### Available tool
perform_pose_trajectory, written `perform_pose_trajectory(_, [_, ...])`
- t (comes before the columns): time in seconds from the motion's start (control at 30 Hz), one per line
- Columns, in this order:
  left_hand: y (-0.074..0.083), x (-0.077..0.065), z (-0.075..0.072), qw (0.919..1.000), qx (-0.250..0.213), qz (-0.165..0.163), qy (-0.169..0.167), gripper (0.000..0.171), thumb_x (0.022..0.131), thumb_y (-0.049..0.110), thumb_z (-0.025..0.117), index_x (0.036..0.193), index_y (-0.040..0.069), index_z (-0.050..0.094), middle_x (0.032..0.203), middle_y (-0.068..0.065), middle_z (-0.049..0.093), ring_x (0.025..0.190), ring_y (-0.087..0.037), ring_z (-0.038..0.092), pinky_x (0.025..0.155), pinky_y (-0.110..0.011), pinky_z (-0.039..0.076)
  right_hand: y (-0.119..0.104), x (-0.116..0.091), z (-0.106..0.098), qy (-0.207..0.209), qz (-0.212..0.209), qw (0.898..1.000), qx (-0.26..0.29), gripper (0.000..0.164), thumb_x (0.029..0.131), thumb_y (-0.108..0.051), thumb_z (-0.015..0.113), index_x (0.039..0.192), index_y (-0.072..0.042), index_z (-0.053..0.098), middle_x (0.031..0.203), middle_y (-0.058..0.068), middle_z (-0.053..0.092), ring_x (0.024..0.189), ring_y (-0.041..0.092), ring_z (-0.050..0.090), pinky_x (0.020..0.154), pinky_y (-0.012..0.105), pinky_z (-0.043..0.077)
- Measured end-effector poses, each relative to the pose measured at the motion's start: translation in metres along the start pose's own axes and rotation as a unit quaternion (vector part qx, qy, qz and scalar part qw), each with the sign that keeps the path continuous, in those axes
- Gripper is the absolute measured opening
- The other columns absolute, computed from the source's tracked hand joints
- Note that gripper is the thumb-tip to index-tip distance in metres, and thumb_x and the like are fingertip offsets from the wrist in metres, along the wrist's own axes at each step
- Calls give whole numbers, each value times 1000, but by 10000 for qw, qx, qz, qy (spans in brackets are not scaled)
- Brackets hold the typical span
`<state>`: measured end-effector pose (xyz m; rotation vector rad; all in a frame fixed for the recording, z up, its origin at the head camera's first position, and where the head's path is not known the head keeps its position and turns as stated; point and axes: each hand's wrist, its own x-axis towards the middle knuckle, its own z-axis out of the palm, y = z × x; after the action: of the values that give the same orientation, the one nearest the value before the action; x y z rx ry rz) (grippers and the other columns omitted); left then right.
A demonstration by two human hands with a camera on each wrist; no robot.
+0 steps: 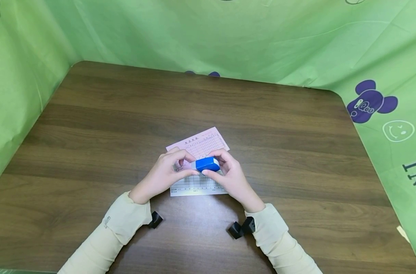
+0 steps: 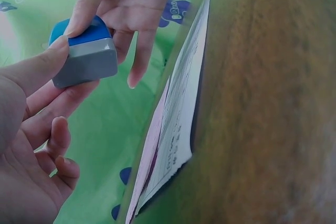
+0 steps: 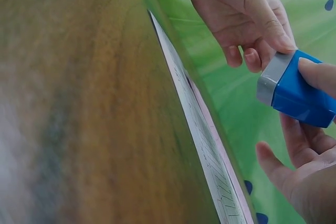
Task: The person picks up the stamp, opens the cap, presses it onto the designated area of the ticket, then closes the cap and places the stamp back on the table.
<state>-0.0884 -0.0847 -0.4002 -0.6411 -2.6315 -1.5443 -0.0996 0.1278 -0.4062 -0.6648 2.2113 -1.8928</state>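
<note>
Both hands hold a blue stamp (image 1: pixel 207 164) with a grey cap (image 2: pixel 86 62) above two printed forms. My left hand (image 1: pixel 161 173) pinches the grey cap between thumb and fingers. From the other side, my right hand (image 1: pixel 234 178) grips the blue body with its thumb and fingers. The cap sits against the body in both wrist views. Below the hands lies a white form (image 1: pixel 197 189) with a ruled grid, and a pink form (image 1: pixel 209 137) shows behind it. The hands and stamp hide the middle of both sheets.
The forms lie on a brown wooden table (image 1: pixel 125 114). Green cloth (image 1: pixel 211 34) with purple figures hangs around its far and side edges. A black wrist camera (image 1: pixel 241 228) is strapped at the right cuff, another black device (image 1: pixel 155 220) at the left.
</note>
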Motion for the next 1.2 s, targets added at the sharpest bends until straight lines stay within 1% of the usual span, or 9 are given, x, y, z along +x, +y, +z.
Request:
perform_pose_trajectory(0.23, [-1,1,0,9999,65,75,-27,28,77,18,81,101,10,68,88,-9,64,82,-20,52,71,-34,42,1,0,0,34,-88,9999,-64,38,81,9,71,114,9,52,107,11,56,97,6,56,90,15,47])
perform_pose_trajectory(0.37, [-1,0,0,10000,66,36,-57,29,78,18,81,102,10,68,88,-9,64,83,-19,52,72,-34,43,1,0,-1,34,-180,9998,-113,38,80,8,72,113,9,52,106,8,55,97,5,56,91,14,47])
perform_pose_trajectory(0.67, [-1,0,0,9998,52,-116,-169,30,79,19,80,104,10,68,89,-9,64,83,-19,52,72,-34,43,0,-1,-2,89,-277,9994,-190,37,79,9,72,112,10,55,106,13,57,98,5,56,92,14,46])
perform_pose_trajectory(0.83, [-3,1,2,9998,58,-52,-198,29,79,19,80,103,11,68,89,-7,64,83,-19,52,72,-32,43,-1,-2,-2,138,-247,9992,-292,38,78,9,73,113,8,58,108,17,59,98,5,57,90,15,48])
perform_pose_trajectory(0.97, [-5,2,3,9996,35,-36,-260,27,79,19,80,103,11,69,90,-5,65,84,-19,53,73,-31,44,0,-3,-2,172,-353,9988,-282,38,78,8,74,113,8,60,108,18,61,99,6,57,93,16,48])
perform_pose_trajectory(1.03, [-6,2,4,9995,30,-42,-308,27,79,19,80,103,12,69,92,-3,66,85,-18,53,75,-31,44,0,-3,-1,198,-421,9986,-243,37,77,8,75,112,8,62,107,15,62,99,6,57,94,16,48])
perform_pose_trajectory(1.2, [-7,1,5,9991,35,-83,-414,26,80,19,80,102,13,69,95,-1,67,86,-16,53,77,-29,44,3,-2,0,207,-515,9983,-160,33,78,6,75,109,7,64,105,0,63,98,7,57,94,17,48])
